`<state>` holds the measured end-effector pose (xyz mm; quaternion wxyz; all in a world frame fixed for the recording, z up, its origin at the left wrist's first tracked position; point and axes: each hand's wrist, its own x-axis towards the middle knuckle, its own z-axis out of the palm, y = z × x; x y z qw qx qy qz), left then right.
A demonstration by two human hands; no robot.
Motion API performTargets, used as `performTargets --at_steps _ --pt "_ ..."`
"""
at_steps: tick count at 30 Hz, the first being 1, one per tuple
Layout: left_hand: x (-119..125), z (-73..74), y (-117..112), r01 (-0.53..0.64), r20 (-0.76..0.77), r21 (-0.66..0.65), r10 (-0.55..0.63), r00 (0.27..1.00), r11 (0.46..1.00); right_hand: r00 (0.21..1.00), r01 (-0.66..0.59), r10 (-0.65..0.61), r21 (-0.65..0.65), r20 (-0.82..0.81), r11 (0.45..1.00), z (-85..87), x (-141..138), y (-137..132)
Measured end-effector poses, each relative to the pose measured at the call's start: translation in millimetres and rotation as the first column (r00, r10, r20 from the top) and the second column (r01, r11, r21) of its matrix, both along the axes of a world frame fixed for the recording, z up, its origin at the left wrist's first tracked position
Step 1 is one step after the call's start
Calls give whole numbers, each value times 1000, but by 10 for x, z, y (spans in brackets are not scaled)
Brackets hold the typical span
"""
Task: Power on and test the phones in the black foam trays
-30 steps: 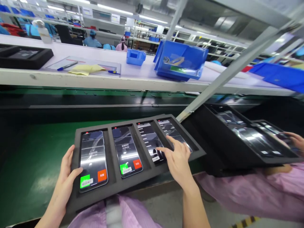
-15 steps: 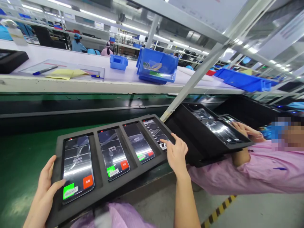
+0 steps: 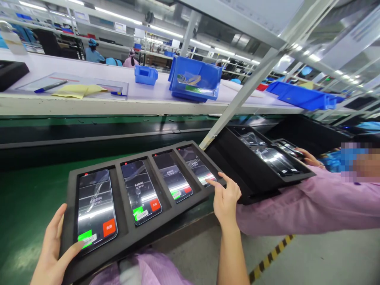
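Observation:
A long black foam tray (image 3: 121, 198) lies tilted in front of me, with several phones in its slots. My left hand (image 3: 56, 245) grips the tray's left end, its thumb over the green square on the leftmost phone (image 3: 96, 208). That phone and the second phone (image 3: 140, 192) show a clock with a green and a red square. The third phone (image 3: 172, 178) has the same layout. My right hand (image 3: 227, 198) is at the tray's right end, thumb and index finger apart. One digit reaches over the lower part of the rightmost phone (image 3: 194, 162); contact is unclear.
Another black tray (image 3: 251, 168) with phones stands at the right, by a co-worker's pink sleeve (image 3: 311, 202). A slanted white post (image 3: 243, 95) rises behind my tray. Blue bins (image 3: 194, 79), a pen (image 3: 51, 86) and yellow paper (image 3: 80, 91) lie on the shelf.
The rightmost phone's screen has gone from a list to a clock screen. My left thumb has moved onto the green square. The co-worker's hand has drawn back from their tray.

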<state>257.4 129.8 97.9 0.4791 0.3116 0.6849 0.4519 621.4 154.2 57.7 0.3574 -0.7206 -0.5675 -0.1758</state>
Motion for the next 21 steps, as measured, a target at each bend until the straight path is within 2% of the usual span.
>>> performTargets --at_steps 5,8,10,13,15,16,19,21 --pt "-18 -49 15 36 -69 52 -33 997 998 999 -32 34 -162 7 986 17 19 0" --pt "-15 -44 11 36 -64 44 -33 997 998 997 -68 71 -124 14 990 71 -90 -46" --pt "-12 -37 11 24 -32 32 -23 999 999 984 -175 178 -102 18 979 127 -233 -93" --pt "-15 -43 19 11 1 48 -11 1000 999 916 -385 400 -245 15 890 198 -459 -148" --pt "-22 -58 22 10 8 64 -11 1000 998 891 -428 453 -339 -4 838 223 -574 -160" --pt "-27 -67 22 12 7 70 -13 1000 997 893 -423 449 -350 -6 836 230 -623 -160" --pt "-47 -95 18 36 0 86 -36 999 996 900 -414 435 -250 32 875 251 -801 -151" --pt "-65 -116 21 57 11 92 -58 998 994 835 -516 543 -221 89 828 274 -978 -142"
